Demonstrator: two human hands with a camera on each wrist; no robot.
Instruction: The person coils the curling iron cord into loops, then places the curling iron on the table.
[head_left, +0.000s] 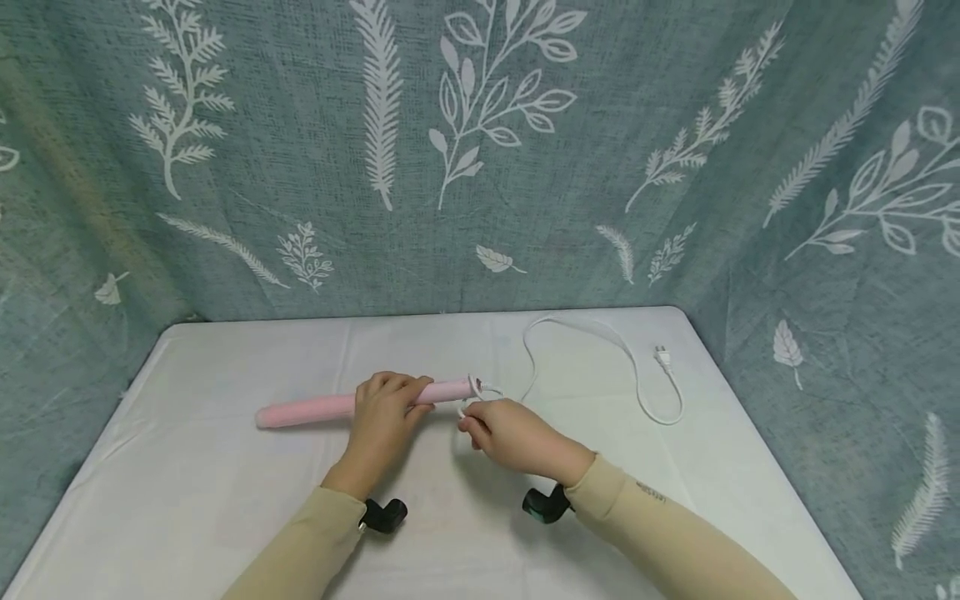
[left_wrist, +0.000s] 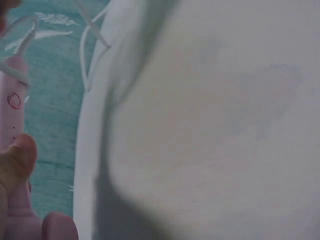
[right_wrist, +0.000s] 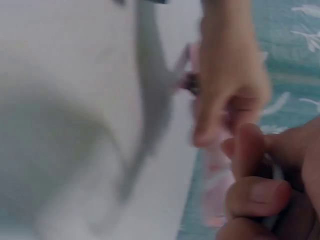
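Ideally, we grip the pink wand [head_left: 307, 411] in our left hand [head_left: 381, 417], pinch the white cord [head_left: 634, 363] in our right hand [head_left: 517, 437], and keep its loop snug.

Counted one pink wand [head_left: 307, 411], one white cord [head_left: 663, 422], one plug [head_left: 663, 358] with two prongs showing. On wand's handle end: one red ring mark [left_wrist: 14, 95], two tiny dots [left_wrist: 14, 128] near it. One left grip [head_left: 384, 417], one right grip [head_left: 517, 432], two total. Two beige sleeves [head_left: 300, 546], one per arm; one strip of dark lettering [head_left: 650, 492], right sleeve only. Two black wrist devices [head_left: 386, 517], one per wrist. One white tabletop [head_left: 187, 475]. Patterned fabric [head_left: 315, 167] on three sides; can't tell how many sheets. Single-leaf prints [head_left: 493, 259] on it: at least three in head view. Longer sprigs and fronds [head_left: 381, 100]: more than six, some cut off at the edge.
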